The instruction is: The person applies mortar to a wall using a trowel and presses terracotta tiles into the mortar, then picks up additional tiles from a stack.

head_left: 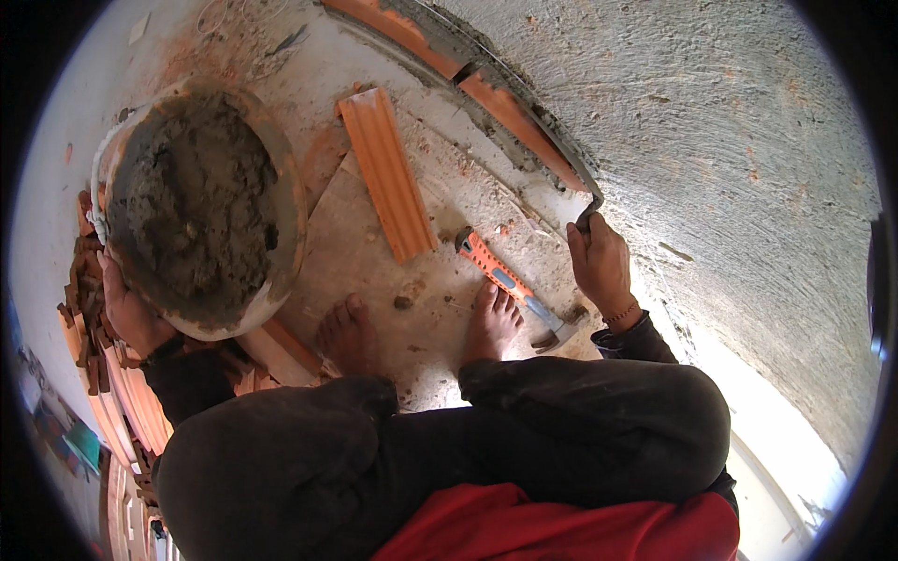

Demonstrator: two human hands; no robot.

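Hands observed well apart, each gripping its own item. The left hand [131, 309] grips the side of a round, mortar-smeared pale bucket [296, 220]; some fingers are hidden behind it, and I cannot tell whether its base rests on the floor [435, 323]. Its mouth faces up, holding lumpy, wet-looking grey mortar [201, 201]. Near the floor's wall-side edge lies an orange-and-grey claw hammer [505, 278], head toward that edge.

The right hand [601, 266] is closed around a thin, dark metal hand tool [596, 200] at that same edge. Its neck is bent; the fist conceals the grip, and its far end is hard to separate from mortar. Long axis: away from the fist, slanting left along a row of orange tiles [514, 122] at the rough grey wall [711, 168]. A loose ribbed orange tile [386, 173] lies mid-floor, lengthwise away from the feet.
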